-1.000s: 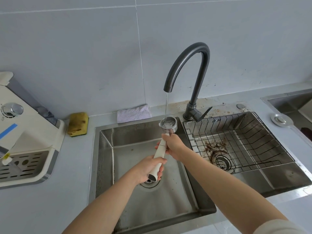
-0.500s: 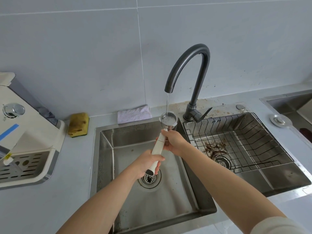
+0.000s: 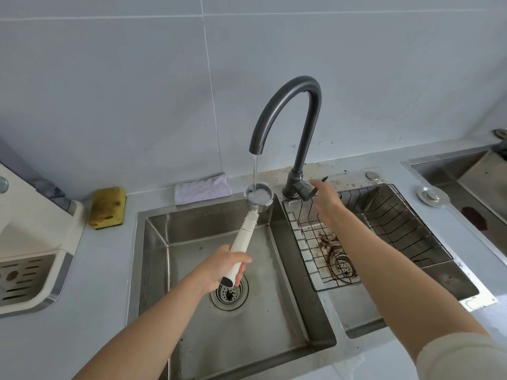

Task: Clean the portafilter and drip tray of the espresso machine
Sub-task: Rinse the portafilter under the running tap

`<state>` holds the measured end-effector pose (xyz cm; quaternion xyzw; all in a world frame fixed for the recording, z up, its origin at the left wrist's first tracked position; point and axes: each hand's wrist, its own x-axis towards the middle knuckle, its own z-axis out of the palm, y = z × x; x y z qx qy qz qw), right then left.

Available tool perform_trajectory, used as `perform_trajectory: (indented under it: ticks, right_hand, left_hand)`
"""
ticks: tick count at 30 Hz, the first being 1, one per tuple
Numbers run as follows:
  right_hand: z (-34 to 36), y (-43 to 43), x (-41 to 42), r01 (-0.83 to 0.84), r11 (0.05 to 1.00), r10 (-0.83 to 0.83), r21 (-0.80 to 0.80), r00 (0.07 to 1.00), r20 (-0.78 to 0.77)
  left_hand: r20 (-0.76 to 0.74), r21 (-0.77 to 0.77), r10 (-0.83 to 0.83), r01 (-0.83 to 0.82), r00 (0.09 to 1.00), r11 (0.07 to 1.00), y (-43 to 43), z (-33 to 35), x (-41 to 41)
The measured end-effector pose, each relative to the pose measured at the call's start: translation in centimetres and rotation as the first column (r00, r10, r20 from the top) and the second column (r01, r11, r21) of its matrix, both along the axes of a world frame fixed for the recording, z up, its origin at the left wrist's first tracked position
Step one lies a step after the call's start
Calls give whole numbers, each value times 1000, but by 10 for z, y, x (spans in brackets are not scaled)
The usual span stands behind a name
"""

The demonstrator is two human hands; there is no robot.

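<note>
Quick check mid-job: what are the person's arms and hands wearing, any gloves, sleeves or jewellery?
Both hands are bare: no gloves, rings or watch show on the left hand or the right hand. Both forearms are uncovered. A pale cream sleeve shows on the right arm at the lower right corner; no sleeve shows on the left arm.

Soft, even daylight; faint shadows in the sink (image 3: 192, 237); wide-angle bending at edges; the right hand (image 3: 327, 200) slightly blurred.

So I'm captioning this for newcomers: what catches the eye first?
The dark curved faucet pours water into the round metal portafilter basket, held by the left hand over the left steel sink. The right hand reaches toward the faucet lever.
</note>
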<state>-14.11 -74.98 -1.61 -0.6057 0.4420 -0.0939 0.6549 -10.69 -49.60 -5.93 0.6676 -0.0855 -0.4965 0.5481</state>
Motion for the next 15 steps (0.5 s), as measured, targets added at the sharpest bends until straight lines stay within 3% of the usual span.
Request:
perform_trajectory:
  ticks: [15]
  right_hand:
    - [1, -1, 20, -66, 997, 68, 45, 997, -35]
  left_hand:
    - [4, 15, 29, -29, 1000, 999, -2, 2, 3]
